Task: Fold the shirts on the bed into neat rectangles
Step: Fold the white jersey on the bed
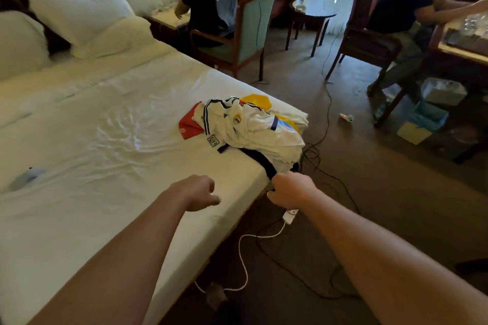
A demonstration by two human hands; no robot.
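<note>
A loose pile of shirts (253, 124) lies at the bed's right corner: a white jersey with dark stripes on top, red and yellow ones under it. A dark navy shirt (261, 162) trails out of the pile over the bed's edge. My right hand (289, 191) grips the lower end of that dark shirt just past the corner of the mattress. My left hand (202, 194) hovers over the white sheet to the left of it, fingers curled, holding nothing.
The white bed (105, 140) stretches left, with pillows (76, 5) at its head and a small blue object (26, 178) near the left. Cables and a white power strip (290, 215) lie on the carpet. Two people sit on chairs (250, 34) beyond the bed.
</note>
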